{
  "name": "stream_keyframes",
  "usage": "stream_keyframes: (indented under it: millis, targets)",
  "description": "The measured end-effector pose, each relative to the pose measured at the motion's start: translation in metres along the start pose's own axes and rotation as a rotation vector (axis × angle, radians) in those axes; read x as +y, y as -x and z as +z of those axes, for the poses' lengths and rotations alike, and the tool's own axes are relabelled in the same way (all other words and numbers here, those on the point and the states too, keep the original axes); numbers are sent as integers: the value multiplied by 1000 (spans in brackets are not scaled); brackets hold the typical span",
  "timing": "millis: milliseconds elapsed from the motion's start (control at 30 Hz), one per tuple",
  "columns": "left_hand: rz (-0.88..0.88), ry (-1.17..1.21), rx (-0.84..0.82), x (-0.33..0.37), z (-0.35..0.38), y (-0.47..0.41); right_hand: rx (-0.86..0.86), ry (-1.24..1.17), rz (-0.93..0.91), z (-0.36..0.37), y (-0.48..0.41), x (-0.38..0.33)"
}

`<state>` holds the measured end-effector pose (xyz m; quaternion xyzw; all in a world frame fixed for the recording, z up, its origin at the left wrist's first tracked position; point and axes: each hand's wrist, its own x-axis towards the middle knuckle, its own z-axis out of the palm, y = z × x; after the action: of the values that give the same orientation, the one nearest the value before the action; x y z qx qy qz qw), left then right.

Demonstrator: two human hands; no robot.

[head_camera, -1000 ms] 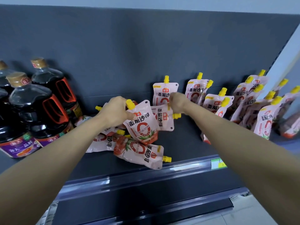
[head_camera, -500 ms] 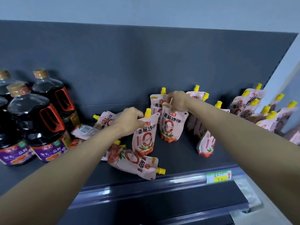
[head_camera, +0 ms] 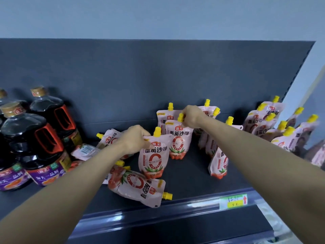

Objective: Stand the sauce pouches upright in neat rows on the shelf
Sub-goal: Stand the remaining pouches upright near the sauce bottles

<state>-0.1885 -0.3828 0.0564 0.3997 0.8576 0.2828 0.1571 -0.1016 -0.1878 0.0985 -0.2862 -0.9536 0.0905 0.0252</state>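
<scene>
1. My left hand [head_camera: 135, 138] pinches the top corner of an upright front pouch [head_camera: 152, 155] on the shelf [head_camera: 190, 171].
2. My right hand [head_camera: 190, 117] grips the rear pouch [head_camera: 178, 141] by its top, standing just behind.

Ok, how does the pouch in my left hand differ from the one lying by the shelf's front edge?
The held pouch is upright, yellow cap up; the front pouch lies flat, cap pointing right. The left hand grips the held pouch's top; no hand holds the front pouch. Both share the same red-and-white print and yellow cap.
</scene>
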Motion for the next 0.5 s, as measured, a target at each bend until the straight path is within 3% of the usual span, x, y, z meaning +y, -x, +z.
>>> stream_keyframes:
  millis: [200, 500]
  targets:
    - [28, 111, -14, 28, 26, -4, -26, -35, -94, -9, -4, 1]
    - [58, 105, -13, 49, 51, -10, 249, -241, -114, -32, 15, 21]
